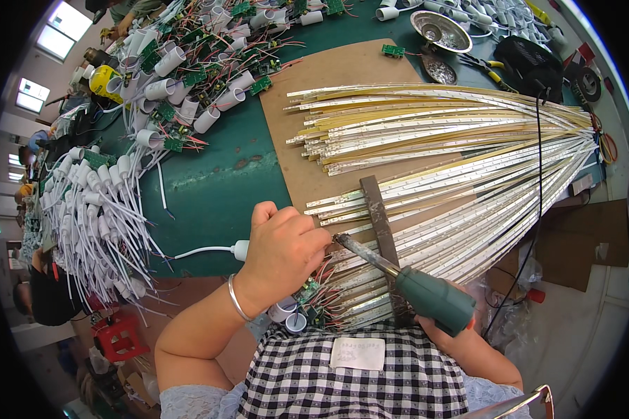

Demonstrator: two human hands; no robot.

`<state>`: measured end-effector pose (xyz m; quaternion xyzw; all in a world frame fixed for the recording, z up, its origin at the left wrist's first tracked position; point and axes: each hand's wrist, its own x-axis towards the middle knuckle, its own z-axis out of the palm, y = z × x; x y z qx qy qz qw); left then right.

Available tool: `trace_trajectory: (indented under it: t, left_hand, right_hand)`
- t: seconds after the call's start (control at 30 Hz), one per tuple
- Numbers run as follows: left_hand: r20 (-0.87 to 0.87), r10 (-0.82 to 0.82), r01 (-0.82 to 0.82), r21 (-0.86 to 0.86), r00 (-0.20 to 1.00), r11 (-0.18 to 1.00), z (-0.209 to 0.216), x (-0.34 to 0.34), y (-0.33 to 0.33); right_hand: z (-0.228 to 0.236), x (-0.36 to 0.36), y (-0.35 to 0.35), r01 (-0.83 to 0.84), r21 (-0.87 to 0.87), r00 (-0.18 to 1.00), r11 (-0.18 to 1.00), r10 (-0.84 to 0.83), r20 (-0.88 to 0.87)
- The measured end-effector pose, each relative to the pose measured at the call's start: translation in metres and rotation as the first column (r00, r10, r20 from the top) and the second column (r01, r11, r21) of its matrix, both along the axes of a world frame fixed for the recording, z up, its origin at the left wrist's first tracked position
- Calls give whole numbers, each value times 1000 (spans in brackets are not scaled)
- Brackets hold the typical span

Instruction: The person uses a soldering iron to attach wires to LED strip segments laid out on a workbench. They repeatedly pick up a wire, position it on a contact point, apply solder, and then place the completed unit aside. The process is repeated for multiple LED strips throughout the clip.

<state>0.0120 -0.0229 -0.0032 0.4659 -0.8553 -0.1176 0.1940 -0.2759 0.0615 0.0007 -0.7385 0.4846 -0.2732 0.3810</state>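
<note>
The fingers of the left hand (pixel 281 244) were curled down and pinched on the near ends of the LED strips (pixel 454 181), pressing them flat so the joint lay steady just beside the soldering iron (pixel 405 276). The right hand (pixel 454 328), mostly hidden, was clenched round the iron's green rubbery handle, its dark metal tip slanting toward the left fingertips. A dark flat bar (pixel 380 223) lay across the thin, glossy strips, fanned on a brown board (pixel 286 119). Beyond the left hand, on the green worktop (pixel 217 188), lay white plastic tube housings (pixel 168 91) with small green circuit boards.
</note>
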Motion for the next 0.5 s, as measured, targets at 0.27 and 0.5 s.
trace_trajectory:
  t: [0.27,0.5]
  left_hand:
    - [15,-6,6,0,1000,1000,1,0,-1]
    - [23,-2,2,1,1000,1000,2,-1,-1]
  right_hand:
    - [-18,-9,18,169,322,912,931,-272,308]
    - [-18,-16,17,85,277,929,957,-176,324]
